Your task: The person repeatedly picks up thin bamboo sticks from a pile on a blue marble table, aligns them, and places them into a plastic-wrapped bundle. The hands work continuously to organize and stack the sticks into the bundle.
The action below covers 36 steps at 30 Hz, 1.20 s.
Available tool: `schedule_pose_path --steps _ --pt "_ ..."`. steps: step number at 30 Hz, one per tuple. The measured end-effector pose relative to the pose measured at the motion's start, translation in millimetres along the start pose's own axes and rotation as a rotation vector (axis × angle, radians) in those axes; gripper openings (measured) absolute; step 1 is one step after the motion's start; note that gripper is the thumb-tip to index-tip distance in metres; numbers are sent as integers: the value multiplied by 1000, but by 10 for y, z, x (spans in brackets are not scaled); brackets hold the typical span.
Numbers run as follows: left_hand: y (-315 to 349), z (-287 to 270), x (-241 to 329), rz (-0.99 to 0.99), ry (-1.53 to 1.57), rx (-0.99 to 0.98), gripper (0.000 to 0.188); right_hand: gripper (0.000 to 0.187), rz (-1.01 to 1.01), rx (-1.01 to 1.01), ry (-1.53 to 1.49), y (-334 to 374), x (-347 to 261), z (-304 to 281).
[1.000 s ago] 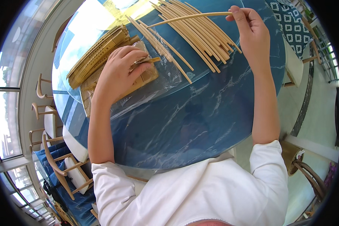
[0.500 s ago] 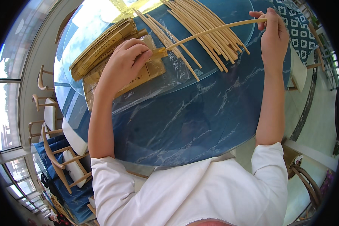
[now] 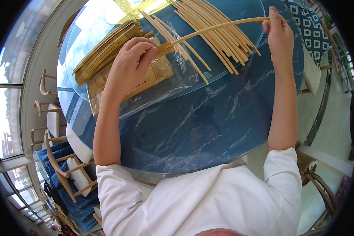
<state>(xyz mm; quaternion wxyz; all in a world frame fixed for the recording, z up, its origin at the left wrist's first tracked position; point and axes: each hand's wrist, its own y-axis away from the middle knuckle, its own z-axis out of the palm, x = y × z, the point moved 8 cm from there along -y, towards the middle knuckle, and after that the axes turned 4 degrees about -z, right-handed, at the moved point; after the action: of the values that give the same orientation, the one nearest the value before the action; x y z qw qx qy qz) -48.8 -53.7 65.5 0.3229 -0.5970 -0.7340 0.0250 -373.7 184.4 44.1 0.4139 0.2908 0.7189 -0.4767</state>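
Observation:
Between my hands stretches one long pale wooden chopstick. Its far right end is pinched in the fingers of my right hand. My left hand is closed on a narrow gold paper chopstick sleeve, and the chopstick's left tip meets the sleeve's open end; how deep it sits inside cannot be made out. Behind and left of my left hand lies a stack of gold paper sleeves. More flat gold sleeves in clear plastic lie under the hand. A pile of loose chopsticks fans out beyond the held one.
A few separate chopsticks lie across the clear plastic wrap. All this rests on a round blue marbled table with a raised glass turntable. Wooden chairs stand to the left, and a patterned cloth hangs at the right.
My right hand has shifted slightly left and away from me, bringing its chopstick along. The sleeve in my left hand is tilted up a little more.

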Motion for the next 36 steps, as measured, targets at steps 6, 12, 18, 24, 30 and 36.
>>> schedule_pose_path --steps 6,12,18,24,30,36 --pt "-4 -57 24 8 -37 32 13 56 -25 -123 186 162 -38 256" --pt "-6 -76 101 -17 -19 66 13 58 -31 -240 459 420 -451 527" --pt "22 -1 183 -5 -76 94 11 55 -381 -229 493 564 -592 732" --pt "45 97 303 99 -246 82 12 54 -426 -281 485 595 -530 807" --pt "35 128 467 196 -315 159 14 52 -478 -236 433 628 -592 801" --pt "55 151 558 268 -389 229 17 47 -524 -208 388 667 -652 810"
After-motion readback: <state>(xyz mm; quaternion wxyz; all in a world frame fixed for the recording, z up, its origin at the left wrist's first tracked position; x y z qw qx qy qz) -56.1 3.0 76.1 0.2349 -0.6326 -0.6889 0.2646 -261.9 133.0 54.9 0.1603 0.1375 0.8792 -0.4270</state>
